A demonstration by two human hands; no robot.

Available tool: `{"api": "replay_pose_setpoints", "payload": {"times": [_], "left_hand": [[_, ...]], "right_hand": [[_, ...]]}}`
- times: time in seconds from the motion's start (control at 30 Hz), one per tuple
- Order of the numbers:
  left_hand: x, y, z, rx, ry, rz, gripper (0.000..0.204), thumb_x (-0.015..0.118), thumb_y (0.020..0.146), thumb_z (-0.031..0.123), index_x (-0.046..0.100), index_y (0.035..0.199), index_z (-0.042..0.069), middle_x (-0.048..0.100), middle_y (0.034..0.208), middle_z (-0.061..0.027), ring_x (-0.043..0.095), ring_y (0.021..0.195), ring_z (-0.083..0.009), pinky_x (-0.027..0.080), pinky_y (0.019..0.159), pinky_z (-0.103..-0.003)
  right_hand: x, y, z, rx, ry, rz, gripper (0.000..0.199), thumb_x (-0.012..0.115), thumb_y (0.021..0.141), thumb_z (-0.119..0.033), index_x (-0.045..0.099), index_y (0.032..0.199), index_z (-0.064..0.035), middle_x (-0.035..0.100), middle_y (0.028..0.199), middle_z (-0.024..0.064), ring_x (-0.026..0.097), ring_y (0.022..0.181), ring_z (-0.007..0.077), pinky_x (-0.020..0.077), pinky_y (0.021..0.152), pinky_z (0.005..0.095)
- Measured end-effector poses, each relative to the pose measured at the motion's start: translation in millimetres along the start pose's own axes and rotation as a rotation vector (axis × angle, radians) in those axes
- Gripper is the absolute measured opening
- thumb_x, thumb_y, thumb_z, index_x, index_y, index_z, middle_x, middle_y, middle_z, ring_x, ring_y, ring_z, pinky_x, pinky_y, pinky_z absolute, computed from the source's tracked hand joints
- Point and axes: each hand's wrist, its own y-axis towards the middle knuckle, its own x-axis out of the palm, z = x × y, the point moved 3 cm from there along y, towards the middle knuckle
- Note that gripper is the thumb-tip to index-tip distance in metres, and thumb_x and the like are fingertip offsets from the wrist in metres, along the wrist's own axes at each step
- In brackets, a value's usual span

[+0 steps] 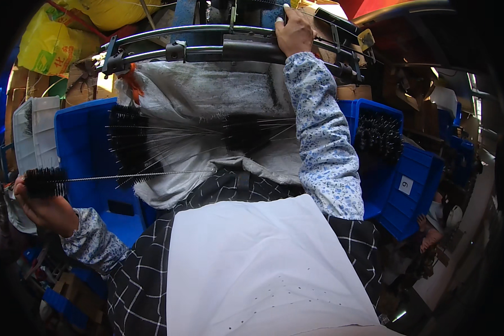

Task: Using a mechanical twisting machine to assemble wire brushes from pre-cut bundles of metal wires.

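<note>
At the left edge of the frame, our left grip [47,210] is clamping, with curled fingers, on the black, bristle-headed brush with a twisted metal wire stem [46,182]; the stem is reaching toward the centre. In our judgement we are handling something light, springy at the head and stiff but bendable along the wire. The bristles are likely giving under pressure, so the stem's base, just beside the head, is offering a firmer hold. At the top, our right grip [295,32] is resting on the shiny, dark-fitted metal rails [252,49]; we cannot tell whether its fingers are closing on anything.

Below the rails, a stained grey cloth [201,84] is carrying more black brushes with fanned thin wires [246,134]. Those wires are lying close to our stem and could be snagging it, while our floral sleeve [325,123] is covering their right ends. A deep blue plastic tub [84,140] is standing just beside our left grip, its wall crowding that side. At right, black bristle pieces [378,134] are sitting in another blue container; yellow plastic bags [50,45] are bulging at upper left.
</note>
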Motion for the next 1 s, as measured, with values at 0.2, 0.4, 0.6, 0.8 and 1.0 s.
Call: {"api": "replay_pose_setpoints", "payload": {"times": [0.2, 0.4, 0.6, 0.8, 1.0], "left_hand": [[-2.8, -1.9, 6.1, -0.156, -0.29, 0.048, 0.027, 0.037, 0.087, 0.007, 0.041, 0.109, -0.008, 0.048, 0.109, -0.0157, 0.049, 0.098, -0.0214, 0.041, 0.086, -0.03], [20.0, -4.0, 29.3, 0.409, 0.496, -0.1, 0.021, 0.05, 0.08, 0.002, 0.047, 0.097, -0.009, 0.053, 0.095, -0.0126, 0.053, 0.084, -0.0199, 0.045, 0.08, -0.026], [35.0, -7.4, 20.7, -0.312, -0.699, -0.016, 0.023, 0.04, 0.087, 0.012, 0.047, 0.101, -0.005, 0.053, 0.098, -0.0125, 0.051, 0.089, -0.0157, 0.042, 0.081, -0.026], [33.7, -11.7, 2.3, -0.28, -0.698, 0.028, 0.024, 0.041, 0.086, 0.008, 0.045, 0.106, -0.005, 0.052, 0.1, -0.0132, 0.051, 0.088, -0.0188, 0.043, 0.08, -0.03], [49.0, -2.8, 36.0, -0.572, -0.902, 0.005, 0.016, 0.042, 0.086, 0.012, 0.05, 0.093, 0.0, 0.051, 0.091, -0.0079, 0.052, 0.081, -0.0136, 0.044, 0.072, -0.022]], "right_hand": [[14.0, -0.5, -22.7, -0.004, -0.07, -0.005, 0.036, 0.053, 0.072, -0.018, 0.051, 0.106, -0.0045, 0.055, 0.095, 0.0115, 0.053, 0.089, 0.0263, 0.0394, 0.075, 0.0406], [34.0, -3.7, -52.8, -0.045, -0.097, 0.015, 0.035, 0.048, 0.075, -0.019, 0.05, 0.107, -0.0057, 0.055, 0.089, 0.0079, 0.054, 0.081, 0.0233, 0.0394, 0.069, 0.0411], [25.1, -2.2, -45.8, -0.027, -0.14, -0.044, 0.038, 0.049, 0.074, -0.019, 0.048, 0.11, -0.0062, 0.054, 0.093, 0.0075, 0.053, 0.084, 0.023, 0.0378, 0.071, 0.043], [8.5, -0.3, 13.2, -0.112, -0.101, 0.019, 0.037, 0.054, 0.073, -0.023, 0.053, 0.108, -0.0094, 0.054, 0.105, 0.0098, 0.052, 0.096, 0.0262, 0.0382, 0.08, 0.0403], [-8.9, 27.0, 60.5, -0.001, 0.014, -0.269, 0.035, 0.05, 0.075, -0.029, 0.054, 0.106, -0.0134, 0.057, 0.097, 0.0136, 0.053, 0.091, 0.0291, 0.0409, 0.079, 0.0392]]}}
